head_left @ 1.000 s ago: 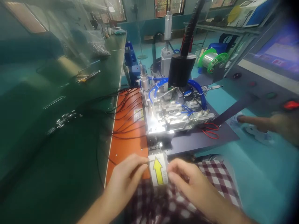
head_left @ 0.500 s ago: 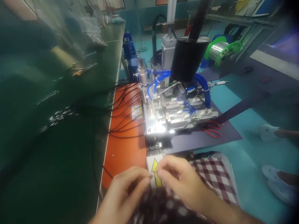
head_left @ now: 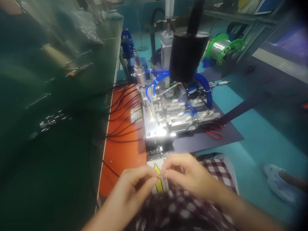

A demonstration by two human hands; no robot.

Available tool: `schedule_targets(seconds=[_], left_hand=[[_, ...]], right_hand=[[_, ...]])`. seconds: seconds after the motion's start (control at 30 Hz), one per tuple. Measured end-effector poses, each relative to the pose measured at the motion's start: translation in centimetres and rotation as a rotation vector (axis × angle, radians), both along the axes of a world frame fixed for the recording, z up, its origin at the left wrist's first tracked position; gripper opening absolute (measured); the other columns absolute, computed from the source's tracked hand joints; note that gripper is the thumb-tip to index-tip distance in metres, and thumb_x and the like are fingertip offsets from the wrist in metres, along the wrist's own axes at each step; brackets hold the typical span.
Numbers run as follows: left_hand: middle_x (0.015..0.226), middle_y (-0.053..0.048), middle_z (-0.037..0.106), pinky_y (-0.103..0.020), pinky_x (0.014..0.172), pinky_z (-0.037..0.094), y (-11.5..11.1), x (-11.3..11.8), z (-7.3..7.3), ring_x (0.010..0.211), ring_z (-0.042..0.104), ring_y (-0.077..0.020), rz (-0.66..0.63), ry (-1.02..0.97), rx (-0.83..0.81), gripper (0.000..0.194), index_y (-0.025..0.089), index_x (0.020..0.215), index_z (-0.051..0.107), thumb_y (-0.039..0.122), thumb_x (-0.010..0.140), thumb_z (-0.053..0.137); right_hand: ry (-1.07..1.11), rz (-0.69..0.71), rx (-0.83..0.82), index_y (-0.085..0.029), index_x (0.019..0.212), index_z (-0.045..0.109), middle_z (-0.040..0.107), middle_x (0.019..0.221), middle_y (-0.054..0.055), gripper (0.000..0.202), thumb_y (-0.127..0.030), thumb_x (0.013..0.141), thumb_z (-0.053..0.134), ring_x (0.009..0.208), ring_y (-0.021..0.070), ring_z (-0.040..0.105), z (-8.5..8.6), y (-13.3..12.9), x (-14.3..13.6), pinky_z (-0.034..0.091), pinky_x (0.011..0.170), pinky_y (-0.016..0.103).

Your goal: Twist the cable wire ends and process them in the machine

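My left hand (head_left: 134,186) is closed in a pinch, thumb against forefinger, at the bottom centre. Opposite it, my right hand (head_left: 190,171) pinches too, and the fingertips of both hands almost meet. A tiny, yellowish bit (head_left: 159,176) shows between them, too small to name. Right behind the fingertips lies a white label plate (head_left: 151,164) with a yellow arrow, partly covered by my hands. Beyond it stands a metal machine (head_left: 178,118) with pneumatic cylinders and blue air hoses (head_left: 205,88).
An orange base plate (head_left: 122,154) with black cables lies left of the machine. Farther left, small shiny metal parts (head_left: 51,122) lie on a dark green table (head_left: 72,179). A black cylinder (head_left: 189,57) hangs over the machine. Behind it is a green wire spool (head_left: 221,48). At right is a person's shoe (head_left: 280,183).
My two hands have come closer together, fingertips nearly touching over the label plate. The view has shifted slightly, so the machine sits a little farther left.
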State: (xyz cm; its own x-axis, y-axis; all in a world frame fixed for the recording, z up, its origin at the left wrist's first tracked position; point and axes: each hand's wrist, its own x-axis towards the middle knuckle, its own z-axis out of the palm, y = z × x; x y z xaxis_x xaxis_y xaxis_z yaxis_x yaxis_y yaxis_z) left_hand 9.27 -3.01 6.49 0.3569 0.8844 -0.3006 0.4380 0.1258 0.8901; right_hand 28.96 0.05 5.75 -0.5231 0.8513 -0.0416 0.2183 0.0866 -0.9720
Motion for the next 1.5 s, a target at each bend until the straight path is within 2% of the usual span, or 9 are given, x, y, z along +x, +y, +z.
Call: schedule_targets(seconds=[0.13, 0.23, 0.33, 0.47, 0.53, 0.77, 0.97, 1.2, 1.5], left_hand=[[0.059, 0.004, 0.052, -0.018, 0.047, 0.035, 0.7, 0.0, 0.1, 0.051, 0.043, -0.0089, -0.063, 0.030, -0.127, 0.019, 0.019, 0.072, 0.059, 0.031, 0.086, 0.054], [0.056, 0.005, 0.051, -0.017, 0.040, 0.030, 0.9, 0.1, 0.2, 0.045, 0.039, -0.0070, -0.036, 0.023, -0.195, 0.020, 0.018, 0.071, 0.059, 0.032, 0.085, 0.056], [0.053, 0.005, 0.050, -0.017, 0.038, 0.031, 0.7, 0.2, 0.3, 0.042, 0.039, -0.0072, 0.028, -0.037, -0.238, 0.019, 0.019, 0.082, 0.065, 0.036, 0.083, 0.057], [0.055, 0.003, 0.056, -0.019, 0.040, 0.038, 0.5, 0.3, 0.3, 0.042, 0.046, -0.0089, 0.142, -0.108, -0.247, 0.023, 0.020, 0.091, 0.066, 0.039, 0.081, 0.059], [0.056, 0.002, 0.059, -0.020, 0.041, 0.039, 0.6, 0.4, 0.2, 0.043, 0.048, -0.0096, 0.168, -0.120, -0.240, 0.024, 0.019, 0.090, 0.066, 0.040, 0.079, 0.060], [0.056, 0.002, 0.057, -0.019, 0.043, 0.040, 0.9, 0.8, 0.4, 0.047, 0.047, -0.0102, 0.205, -0.109, -0.256, 0.024, 0.018, 0.087, 0.065, 0.041, 0.080, 0.061], [0.055, 0.003, 0.056, -0.019, 0.042, 0.035, 0.7, 0.9, 0.8, 0.042, 0.044, -0.0078, 0.244, -0.116, -0.255, 0.025, 0.017, 0.087, 0.064, 0.041, 0.080, 0.060], [0.055, 0.003, 0.054, -0.019, 0.043, 0.036, 0.3, 0.9, 0.4, 0.045, 0.044, -0.0088, 0.241, -0.102, -0.215, 0.025, 0.018, 0.085, 0.065, 0.042, 0.081, 0.060], [0.056, 0.003, 0.055, -0.019, 0.043, 0.039, 0.2, 0.9, 0.3, 0.048, 0.046, -0.0098, 0.253, -0.067, -0.134, 0.024, 0.018, 0.086, 0.065, 0.041, 0.081, 0.059]], right_hand=[[-0.246, 0.237, 0.634, -0.017, 0.086, 0.066, 0.064, 0.074, 0.003, 0.025, -0.013, 0.092, 0.043, 0.065, 0.0142, 0.055, -0.2, 1.1, 1.0, 0.038, 0.059, 0.027], [-0.286, 0.271, 0.840, -0.016, 0.093, 0.065, 0.065, 0.077, 0.004, 0.027, -0.009, 0.092, 0.039, 0.065, 0.0151, 0.056, -0.9, 1.2, 1.2, 0.035, 0.057, 0.029], [-0.152, 0.155, 0.758, -0.017, 0.094, 0.064, 0.067, 0.080, 0.004, 0.023, -0.009, 0.092, 0.042, 0.069, 0.0144, 0.058, -1.4, 0.8, 0.9, 0.039, 0.059, 0.027], [0.010, -0.276, 0.357, -0.019, 0.092, 0.064, 0.066, 0.082, 0.004, 0.015, -0.011, 0.090, 0.051, 0.074, 0.0145, 0.060, -1.8, -0.4, 0.3, 0.048, 0.065, 0.025], [0.019, -0.341, 0.272, -0.019, 0.088, 0.066, 0.065, 0.079, 0.003, 0.013, -0.012, 0.087, 0.056, 0.072, 0.0147, 0.060, -1.8, -1.1, 0.0, 0.049, 0.062, 0.025], [0.081, -0.263, 0.479, -0.019, 0.109, 0.065, 0.065, 0.087, 0.007, 0.031, -0.003, 0.085, 0.053, 0.073, 0.0147, 0.063, -2.1, -2.4, -0.6, 0.053, 0.061, 0.024], [-0.102, -0.242, 0.727, -0.016, 0.119, 0.060, 0.071, 0.089, 0.009, 0.041, 0.001, 0.082, 0.055, 0.073, 0.0182, 0.066, -3.0, -3.5, -0.4, 0.053, 0.064, 0.030], [0.035, -0.430, 0.258, -0.020, 0.086, 0.066, 0.066, 0.078, 0.001, 0.015, -0.007, 0.081, 0.062, 0.057, 0.0103, 0.057, -2.3, -2.6, -1.2, 0.048, 0.049, 0.020], [-0.009, -0.335, 0.556, -0.014, 0.106, 0.065, 0.070, 0.088, 0.008, 0.028, -0.002, 0.083, 0.056, 0.074, 0.0154, 0.065, -2.3, -3.4, -1.2, 0.053, 0.062, 0.026]])
